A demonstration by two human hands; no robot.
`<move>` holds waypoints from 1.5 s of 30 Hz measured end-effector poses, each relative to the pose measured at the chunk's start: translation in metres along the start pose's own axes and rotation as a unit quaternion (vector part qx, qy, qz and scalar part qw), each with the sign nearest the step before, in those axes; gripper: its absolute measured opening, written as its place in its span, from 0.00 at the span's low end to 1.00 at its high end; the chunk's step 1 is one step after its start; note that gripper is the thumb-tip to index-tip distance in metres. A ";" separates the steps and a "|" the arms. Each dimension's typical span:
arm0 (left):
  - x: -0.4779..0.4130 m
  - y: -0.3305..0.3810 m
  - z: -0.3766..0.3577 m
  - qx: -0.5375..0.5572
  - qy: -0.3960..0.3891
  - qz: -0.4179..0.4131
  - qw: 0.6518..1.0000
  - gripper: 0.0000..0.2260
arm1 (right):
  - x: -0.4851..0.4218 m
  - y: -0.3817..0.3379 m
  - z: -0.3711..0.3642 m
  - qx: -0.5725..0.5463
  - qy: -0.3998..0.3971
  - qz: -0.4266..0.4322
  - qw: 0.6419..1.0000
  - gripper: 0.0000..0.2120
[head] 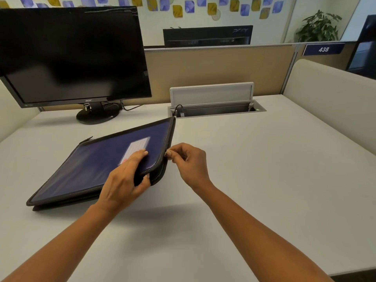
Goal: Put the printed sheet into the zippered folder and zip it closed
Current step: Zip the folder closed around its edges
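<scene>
Folder point(97, 167): dark blue with black trim, on the bench point(254, 169), left of centre, near corner raised off the surface, far-left edge resting down.
Left hand point(124, 184): clamped on the near right corner of the folder, fingers on the cover, thumb under the edge.
Right hand point(189, 159): pinched shut on the zip pull point(168, 153), part-way along the right edge of the folder.
Sheet: not in sight; likely inside already, though the cover hides any proof.
Done: covers brought together; sheet no longer loose on the bench.
Left: judged mid-zip; which stretch of zip is already shut cannot be told from here. Tab end point(86, 139) sticking out at the far-left corner.
Edges: near corner curves sharply, a likely spot for the slider to snag; far corner point(174, 119) sits just beside the cable box point(215, 109).
Room: bench bare to the right and front, wide space for the right hand to draw along. Monitor point(71, 58) behind the folder on the left, well apart from both hands. Open lid of the cable box upright, close to the far corner; little slack there for a long pull.
</scene>
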State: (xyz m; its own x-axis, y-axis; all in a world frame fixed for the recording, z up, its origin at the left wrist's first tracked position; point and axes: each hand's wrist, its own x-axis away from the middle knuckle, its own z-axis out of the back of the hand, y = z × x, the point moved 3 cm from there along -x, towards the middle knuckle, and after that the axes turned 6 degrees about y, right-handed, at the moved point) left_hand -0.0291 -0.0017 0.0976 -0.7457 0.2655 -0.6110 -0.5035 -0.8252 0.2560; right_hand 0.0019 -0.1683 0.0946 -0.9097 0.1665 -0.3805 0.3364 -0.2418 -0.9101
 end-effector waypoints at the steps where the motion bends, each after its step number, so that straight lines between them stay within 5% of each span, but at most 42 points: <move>1: -0.004 0.004 -0.002 -0.002 0.008 0.015 1.000 0.26 | 0.000 -0.003 0.000 0.001 0.001 0.009 1.000 0.05; 5: -0.016 0.019 -0.006 -0.029 0.025 0.034 0.999 0.25 | 0.003 -0.006 -0.001 0.003 0.002 0.016 1.000 0.05; 9: -0.014 0.024 -0.006 -0.038 0.021 -0.001 0.999 0.35 | 0.007 -0.007 -0.001 -0.004 0.002 0.012 1.000 0.06; 39: 0.011 -0.018 0.064 0.046 0.007 -0.020 0.999 0.30 | -0.009 -0.013 -0.043 -0.023 0.034 -0.005 0.999 0.06; 45: 0.000 -0.010 0.072 -0.079 0.019 0.016 0.997 0.16 | -0.004 -0.019 -0.047 -0.057 0.026 -0.011 0.998 0.06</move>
State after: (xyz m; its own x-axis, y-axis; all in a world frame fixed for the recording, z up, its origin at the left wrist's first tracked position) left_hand -0.0555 0.0424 0.1488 -0.7424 0.2210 -0.6325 -0.4020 -0.9021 0.1566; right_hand 0.0107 -0.1193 0.1062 -0.9047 0.2202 -0.3648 0.3440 -0.1281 -0.9302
